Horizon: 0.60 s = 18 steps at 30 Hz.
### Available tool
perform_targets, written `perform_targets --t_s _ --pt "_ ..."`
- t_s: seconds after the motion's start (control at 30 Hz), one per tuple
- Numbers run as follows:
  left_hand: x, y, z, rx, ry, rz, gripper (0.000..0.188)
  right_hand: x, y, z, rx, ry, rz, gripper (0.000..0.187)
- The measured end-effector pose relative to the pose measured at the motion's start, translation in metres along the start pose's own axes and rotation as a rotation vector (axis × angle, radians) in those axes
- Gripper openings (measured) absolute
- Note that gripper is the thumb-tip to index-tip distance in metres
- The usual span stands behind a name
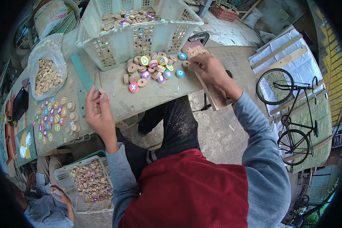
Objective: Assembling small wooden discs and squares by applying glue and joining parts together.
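Note:
My left hand (99, 113) is closed near the table's front edge, thumb and fingers pinching a small pale wooden piece (102, 90). A thin stick (100, 78) rises just beyond those fingertips; whether it is held too, I cannot tell. To the right, my right hand (210, 69) pinches at a small wooden disc (191, 67) beside the pile. That pile holds several round wooden pieces (141, 82), some bare with a centre hole, others with coloured letter faces such as a red disc (133, 87) and a blue disc (180, 73). A sawdust-covered board (216, 95) lies under my right wrist.
A pale plastic crate (121, 36) of discs stands behind the pile. Leftward are a bag of wooden bits (47, 78), a teal strip (82, 71) and coloured letter discs (50, 119). Another person (51, 207) sits lower left by a second crate (66, 182). A bicycle (292, 117) stands right.

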State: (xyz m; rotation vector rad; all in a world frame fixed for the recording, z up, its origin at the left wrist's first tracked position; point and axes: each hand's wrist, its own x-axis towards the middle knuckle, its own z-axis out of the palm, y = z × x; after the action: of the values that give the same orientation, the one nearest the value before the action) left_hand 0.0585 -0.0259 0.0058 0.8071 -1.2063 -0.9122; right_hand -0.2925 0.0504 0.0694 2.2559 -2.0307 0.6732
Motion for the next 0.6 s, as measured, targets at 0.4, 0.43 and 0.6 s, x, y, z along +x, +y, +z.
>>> perform_targets --t_s 0.4,0.43,0.6 --pt "0.0 -0.001 -0.001 0.028 -0.037 -0.039 0.037 -0.013 0.048 -0.034 0.025 -0.132 0.065 0.024" --pt "0.0 0.0 -0.001 0.028 -0.036 -0.04 0.037 -0.015 0.045 -0.036 0.003 -0.125 0.117 0.025" --pt "0.0 -0.004 -0.002 0.024 -0.033 -0.024 0.037 -0.021 0.036 -0.04 -0.01 -0.208 0.146 0.024"
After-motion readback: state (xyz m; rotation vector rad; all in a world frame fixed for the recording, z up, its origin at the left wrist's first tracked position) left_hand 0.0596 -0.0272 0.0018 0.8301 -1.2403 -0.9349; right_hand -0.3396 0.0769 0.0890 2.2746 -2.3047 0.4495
